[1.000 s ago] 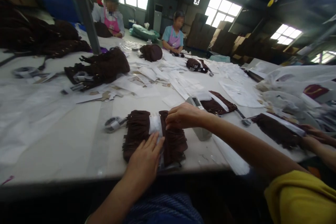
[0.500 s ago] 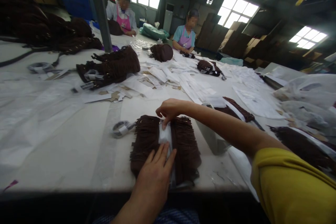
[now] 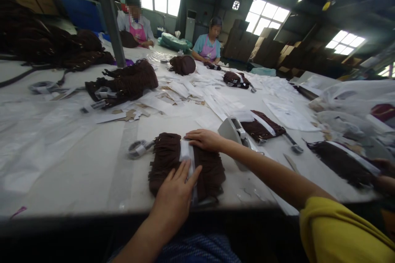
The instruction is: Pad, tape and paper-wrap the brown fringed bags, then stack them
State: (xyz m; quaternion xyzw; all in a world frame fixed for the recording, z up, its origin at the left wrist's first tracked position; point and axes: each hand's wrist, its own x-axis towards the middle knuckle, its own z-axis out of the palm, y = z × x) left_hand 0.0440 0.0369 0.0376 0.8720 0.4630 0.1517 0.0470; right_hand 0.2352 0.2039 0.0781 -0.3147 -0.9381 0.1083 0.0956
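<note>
A dark brown fringed bag (image 3: 211,170) lies flat at the table's front edge, with a white strip (image 3: 186,151) running down its middle. My left hand (image 3: 175,191) rests open on the near part of the strip, fingers spread. At the bag's far edge, my right hand (image 3: 205,139) is laid palm down, its fingers stretched across the strip's upper end. A wrapped grey coil (image 3: 135,150), joined to the bag's left side, sits on the table. Just right of my right wrist stands a grey tape dispenser (image 3: 236,129), partly behind my forearm.
Two more brown fringed bags with white bands, one bag (image 3: 262,125) and another bag (image 3: 342,164), lie to the right; a co-worker's hand (image 3: 385,183) touches the latter. Paper scraps (image 3: 129,114) and fringed bags (image 3: 129,80) lie farther back. Two people work across the table.
My right hand has gone from a bent thumb press on the strip to lying flat at the bag's far edge. My left hand stays on the strip. The view has shifted right.
</note>
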